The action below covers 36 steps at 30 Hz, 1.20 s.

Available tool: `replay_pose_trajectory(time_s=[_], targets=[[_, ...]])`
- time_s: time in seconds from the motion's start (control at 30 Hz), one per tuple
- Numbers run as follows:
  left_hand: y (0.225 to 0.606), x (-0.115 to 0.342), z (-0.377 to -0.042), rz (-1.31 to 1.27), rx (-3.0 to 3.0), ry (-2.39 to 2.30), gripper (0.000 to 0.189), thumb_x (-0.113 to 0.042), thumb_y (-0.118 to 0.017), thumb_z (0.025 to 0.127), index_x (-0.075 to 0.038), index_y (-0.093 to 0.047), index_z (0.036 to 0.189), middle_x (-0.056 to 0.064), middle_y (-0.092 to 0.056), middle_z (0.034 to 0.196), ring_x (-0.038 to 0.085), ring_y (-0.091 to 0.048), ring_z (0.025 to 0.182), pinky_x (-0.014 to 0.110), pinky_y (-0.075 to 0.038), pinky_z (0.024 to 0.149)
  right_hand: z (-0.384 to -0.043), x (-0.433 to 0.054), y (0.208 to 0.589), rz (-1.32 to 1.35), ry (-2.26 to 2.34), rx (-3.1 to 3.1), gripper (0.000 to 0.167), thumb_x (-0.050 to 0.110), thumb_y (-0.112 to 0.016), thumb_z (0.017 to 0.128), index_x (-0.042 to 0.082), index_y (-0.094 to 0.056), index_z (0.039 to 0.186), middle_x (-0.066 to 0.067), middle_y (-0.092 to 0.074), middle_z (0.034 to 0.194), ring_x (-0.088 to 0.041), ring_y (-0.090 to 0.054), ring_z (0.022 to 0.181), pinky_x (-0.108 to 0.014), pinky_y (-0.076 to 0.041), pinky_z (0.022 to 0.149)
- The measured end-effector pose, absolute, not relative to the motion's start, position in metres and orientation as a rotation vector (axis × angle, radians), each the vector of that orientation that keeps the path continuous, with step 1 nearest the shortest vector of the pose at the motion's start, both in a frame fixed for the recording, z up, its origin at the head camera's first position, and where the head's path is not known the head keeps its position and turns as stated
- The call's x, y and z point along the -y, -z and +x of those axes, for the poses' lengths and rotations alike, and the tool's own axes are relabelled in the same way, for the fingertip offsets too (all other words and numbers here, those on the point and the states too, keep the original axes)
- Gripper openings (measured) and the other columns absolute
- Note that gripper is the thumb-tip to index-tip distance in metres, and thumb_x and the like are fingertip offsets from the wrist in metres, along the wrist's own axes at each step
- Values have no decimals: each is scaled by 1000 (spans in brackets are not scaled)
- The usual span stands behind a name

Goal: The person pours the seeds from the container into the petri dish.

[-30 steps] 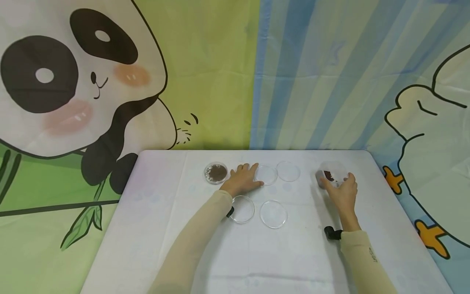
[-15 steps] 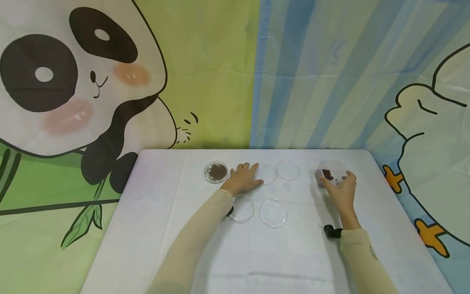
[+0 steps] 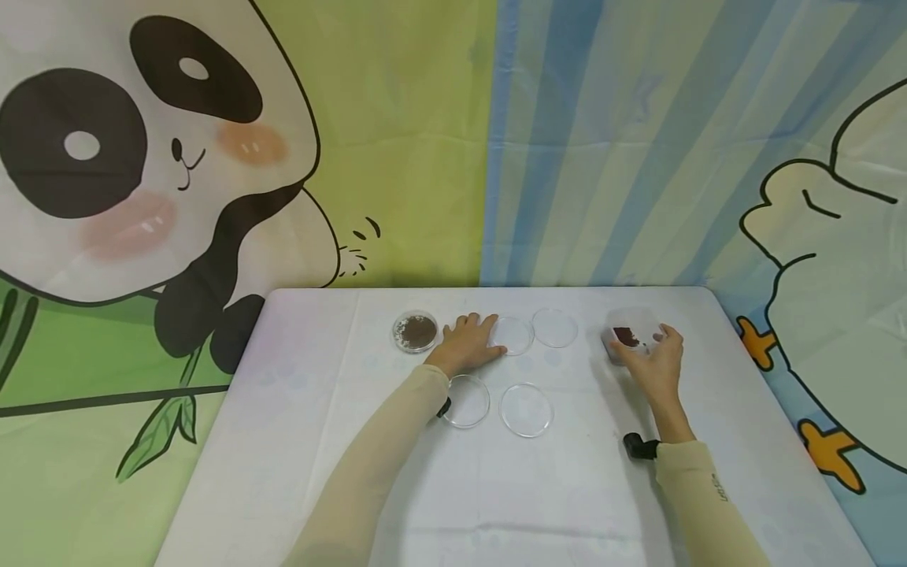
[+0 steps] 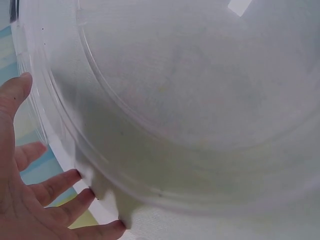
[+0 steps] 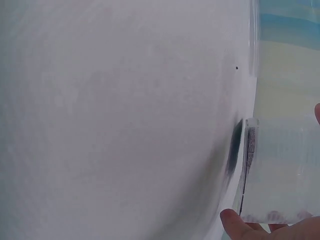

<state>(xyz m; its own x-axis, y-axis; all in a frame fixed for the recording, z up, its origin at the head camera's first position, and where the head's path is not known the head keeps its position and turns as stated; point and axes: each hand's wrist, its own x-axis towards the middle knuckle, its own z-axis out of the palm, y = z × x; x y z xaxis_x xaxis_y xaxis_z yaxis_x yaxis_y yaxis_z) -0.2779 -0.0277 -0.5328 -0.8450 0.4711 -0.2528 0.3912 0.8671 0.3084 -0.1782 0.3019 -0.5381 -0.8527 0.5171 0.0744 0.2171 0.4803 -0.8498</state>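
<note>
My left hand (image 3: 464, 345) rests on the table with fingers spread. Its thumb and index finger lie at the left edge of a clear shallow round dish (image 3: 515, 336). In the left wrist view the hand's (image 4: 45, 195) fingers are nearly straight, and a large clear rim of a nearer dish (image 4: 120, 185) fills most of the picture. On the right, my right hand (image 3: 659, 366) grips a clear plastic container (image 3: 634, 316) with dark brown crumbly matter (image 3: 625, 336) inside. The right wrist view shows only fingertips (image 5: 232, 222) at the container's (image 5: 282, 170) lower edge.
Left of my left hand stands a round dish (image 3: 416, 331) filled with brown crumbs and white bits. Another clear dish (image 3: 556, 327) sits at the back, and two more, a left one (image 3: 468, 402) and a right one (image 3: 527, 410), lie nearer me on the white table (image 3: 567, 496).
My right hand has shifted slightly left with the container, and more of the brown matter shows. The left hand and the dishes have stayed in place.
</note>
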Motion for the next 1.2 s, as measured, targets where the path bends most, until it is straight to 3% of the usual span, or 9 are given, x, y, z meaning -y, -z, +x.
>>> replay_pose_trajectory(time_s=[0.53, 1.2], targets=[[529, 30, -272, 651, -2734, -383, 76, -60, -53, 97, -24, -28, 159, 17, -32, 156, 42, -29, 142, 69, -25, 109, -181, -280, 530, -388, -1340, 2434, 104, 26, -87, 79, 3, -20, 155, -28, -31, 149, -43, -31, 138, -56, -27, 112], [530, 30, -275, 643, -2719, -388, 77, -62, -53, 96, -27, -26, 160, 17, -30, 158, 42, -27, 143, 69, -23, 109, -192, -264, 522, -61, -1096, 2531, 101, 11, -89, 72, -4, -28, 151, -33, -36, 141, -48, -31, 129, -63, -30, 103]])
